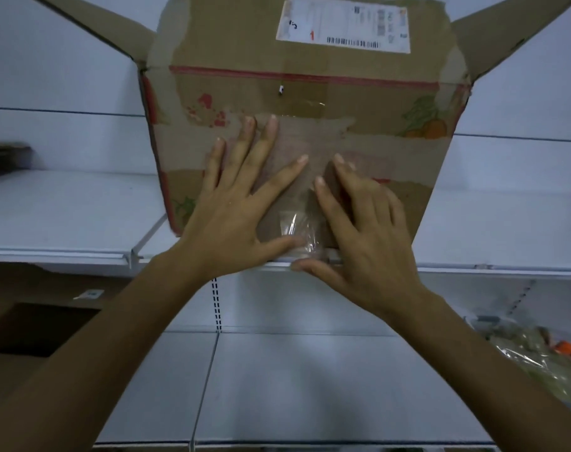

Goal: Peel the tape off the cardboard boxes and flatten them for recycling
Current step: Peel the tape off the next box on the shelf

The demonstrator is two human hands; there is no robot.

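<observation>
Only the head view here. The cardboard box point(391, 151) sits on the white shelf point(65, 216) with its top flaps thrown open and its front face toward us. Our left hand point(232, 216) lies flat on that face with the fingers spread, bracing it. Our right hand point(365, 230) has bent fingertips on the clear tape point(297, 228), and the thumb sits under the crumpled loose bit at the box's bottom edge. We honestly can't tell whether it has that bit pinched.

Our take: keep the left palm pressing, grab the loose wad and pull low and slow along the face. The print is already torn in patches, so yanking probably rips more paper.

The shipping label point(342, 24) is up on the back flap. Another carton point(23, 324) sits lower left, and a heap of crumpled plastic point(535, 357) lower right. Nothing seems to block the pull.
</observation>
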